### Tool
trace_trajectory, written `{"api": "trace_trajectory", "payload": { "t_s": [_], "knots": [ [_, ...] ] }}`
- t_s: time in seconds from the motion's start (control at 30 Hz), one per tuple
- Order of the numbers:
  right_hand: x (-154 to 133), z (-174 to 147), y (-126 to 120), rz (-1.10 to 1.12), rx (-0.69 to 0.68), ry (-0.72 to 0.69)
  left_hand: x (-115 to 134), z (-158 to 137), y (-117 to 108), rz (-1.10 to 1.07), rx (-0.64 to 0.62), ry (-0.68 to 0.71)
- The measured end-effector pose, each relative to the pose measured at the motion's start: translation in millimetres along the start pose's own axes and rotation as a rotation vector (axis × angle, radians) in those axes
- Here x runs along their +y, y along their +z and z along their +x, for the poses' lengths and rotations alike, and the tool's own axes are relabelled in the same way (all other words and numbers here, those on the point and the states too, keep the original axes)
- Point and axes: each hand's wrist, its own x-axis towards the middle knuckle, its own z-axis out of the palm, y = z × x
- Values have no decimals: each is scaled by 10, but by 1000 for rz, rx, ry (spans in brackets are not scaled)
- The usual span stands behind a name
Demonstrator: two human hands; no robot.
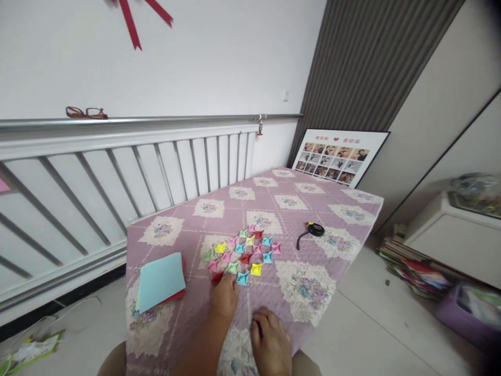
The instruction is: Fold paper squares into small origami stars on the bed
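Small folded paper pieces (245, 259) in pink, red, blue, green and yellow lie in slanting rows on the table, their corners touching or nearly so. My left hand (225, 295) is at the near edge of these rows, its fingers closed at a red folded paper piece (216, 278). The fingertips are partly hidden behind the hand. Nearer to me, my right hand (271, 338) rests on the tablecloth, fingers loosely bent and holding nothing visible. A stack of coloured paper sheets (162, 282), light blue on top with red beneath, lies to the left.
The table wears a purple flowered tablecloth (242, 297). A black tape measure (315, 229) with a strap lies at the right. Behind stand a white radiator (172, 172) and a photo board (332, 156). Glasses (86, 112) sit on the pipe; a purple bin (462, 318) is on the floor.
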Motion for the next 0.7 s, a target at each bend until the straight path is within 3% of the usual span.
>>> {"api": "trace_trajectory", "payload": {
  "t_s": [0.27, 0.43, 0.53, 0.63, 0.7],
  "knots": [
    [60, 15, 50, -9, 13, -35, -143, -377, -144, -116, 34, 82],
    [162, 16, 131, -18, -19, -46, -648, -551, -608, 8, 118, 219],
    [218, 23, 170, -22, -17, -61, -1028, -479, -975, 209, 141, 140],
    [237, 37, 182, -28, -6, -73, -1337, -372, -1263, 256, 167, 62],
    [223, 47, 172, -31, 9, -77, -1485, -319, -1379, 366, 109, 2]
  ]
}}
